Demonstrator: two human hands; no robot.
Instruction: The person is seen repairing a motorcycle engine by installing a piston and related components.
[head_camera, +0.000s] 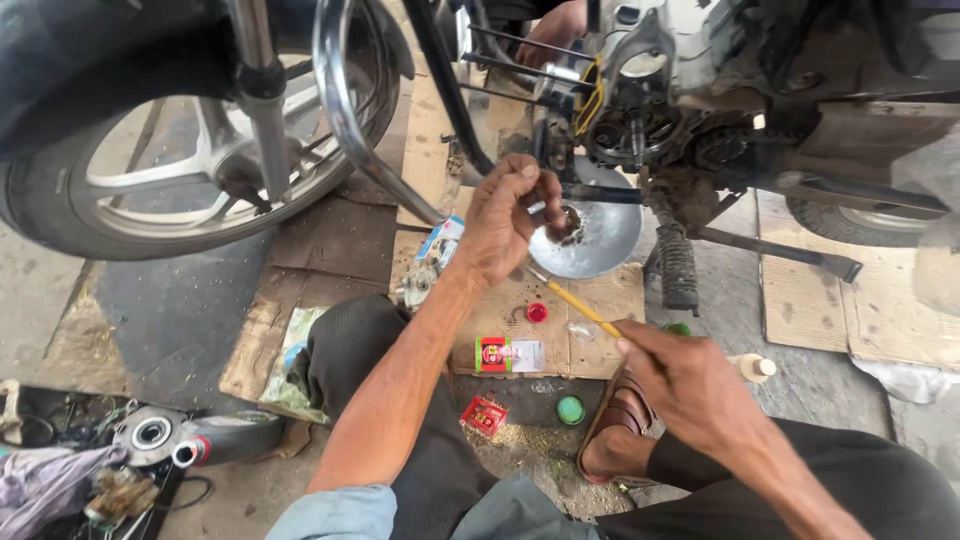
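Observation:
My left hand (508, 215) is raised in front of the motorcycle engine (640, 110), its fingers pinched on a small part that I cannot make out. My right hand (680, 375) grips a yellow-handled tool (575, 300) whose tip points up toward the left hand. Just behind the left hand a round metal dish (600, 235) rests on the cardboard (560, 340), with small dark parts in it.
The motorcycle's front wheel (190, 170) and crash bar (345, 110) stand at left. Another person's hand (555, 30) reaches into the engine at top. A red cap (537, 312), green cap (570, 410), small packets (508, 354), a small bottle (752, 367) and engine parts (190, 440) lie around.

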